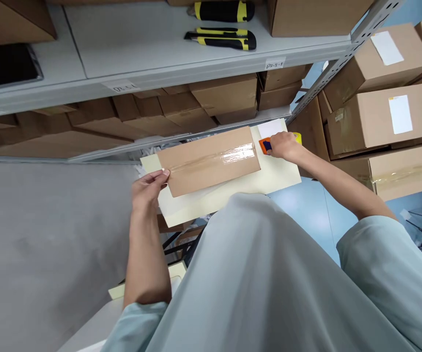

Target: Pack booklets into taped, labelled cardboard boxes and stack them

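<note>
A flat brown cardboard box [211,159] lies on a pale cream board [233,188], with a strip of clear tape along its top. My left hand [148,188] presses its fingers on the box's left end, holding it. At the box's right end my right hand [284,145] is closed round an orange and blue tape dispenser [265,145], with a yellow part showing behind the hand. A white label [270,128] lies just beyond the dispenser.
A grey metal shelf [152,73] runs above, carrying two black and yellow utility knives [221,39] and brown boxes. More flat cartons [141,117] sit on the shelf below. Stacked labelled boxes [379,117] stand at right. A grey wall [42,244] fills the left.
</note>
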